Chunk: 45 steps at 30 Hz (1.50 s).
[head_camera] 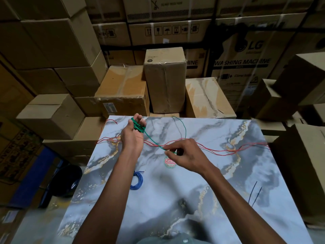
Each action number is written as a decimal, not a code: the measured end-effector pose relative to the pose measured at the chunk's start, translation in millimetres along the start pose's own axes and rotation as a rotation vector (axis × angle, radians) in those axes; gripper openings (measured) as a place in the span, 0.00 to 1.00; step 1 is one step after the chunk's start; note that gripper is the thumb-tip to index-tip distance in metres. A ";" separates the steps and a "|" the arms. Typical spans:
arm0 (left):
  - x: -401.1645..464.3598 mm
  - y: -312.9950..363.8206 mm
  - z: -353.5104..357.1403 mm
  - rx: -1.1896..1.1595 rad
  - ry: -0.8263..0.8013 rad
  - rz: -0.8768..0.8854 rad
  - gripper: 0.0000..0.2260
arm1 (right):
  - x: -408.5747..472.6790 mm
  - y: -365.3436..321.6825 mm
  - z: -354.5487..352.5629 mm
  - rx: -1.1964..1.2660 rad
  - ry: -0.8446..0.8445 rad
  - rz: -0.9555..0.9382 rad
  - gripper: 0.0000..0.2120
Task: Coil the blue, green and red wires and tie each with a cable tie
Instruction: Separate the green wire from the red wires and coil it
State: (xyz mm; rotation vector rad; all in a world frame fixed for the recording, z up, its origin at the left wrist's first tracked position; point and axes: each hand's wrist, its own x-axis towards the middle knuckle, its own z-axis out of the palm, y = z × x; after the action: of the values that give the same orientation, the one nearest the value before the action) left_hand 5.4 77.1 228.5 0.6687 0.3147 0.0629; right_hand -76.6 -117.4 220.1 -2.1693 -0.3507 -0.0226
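Green wire (151,138) mid-coil: loops wrapped round left hand (133,134) fingers, held. Free run slants down-right to right hand (182,155), pinching it. Loose tail beyond, nearer right hand, above table (219,191).

left hand (132,136) raised, fingers curled, right hand (186,154) lower, pinching grip
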 end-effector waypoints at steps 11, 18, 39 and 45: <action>-56.3 -33.2 -18.5 0.966 -0.521 0.149 0.17 | 41.3 -35.7 -46.3 -0.205 0.042 -0.167 0.07; -60.3 -16.0 -9.8 0.470 -0.521 -0.233 0.15 | 40.6 -7.5 -60.4 0.152 0.140 -0.013 0.15; -51.6 -0.6 -4.1 0.451 -0.303 -0.337 0.17 | 25.9 38.7 -29.9 -0.079 0.197 0.139 0.15; -56.9 6.8 16.7 0.666 -0.364 -0.302 0.18 | 27.9 2.5 12.1 -0.075 0.207 0.122 0.26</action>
State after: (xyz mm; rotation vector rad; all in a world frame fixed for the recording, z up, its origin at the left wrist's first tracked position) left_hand -43.3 63.5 260.2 1.2627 0.0738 -0.4676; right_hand -50.6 -102.4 215.1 -2.2343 -0.0997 -0.1930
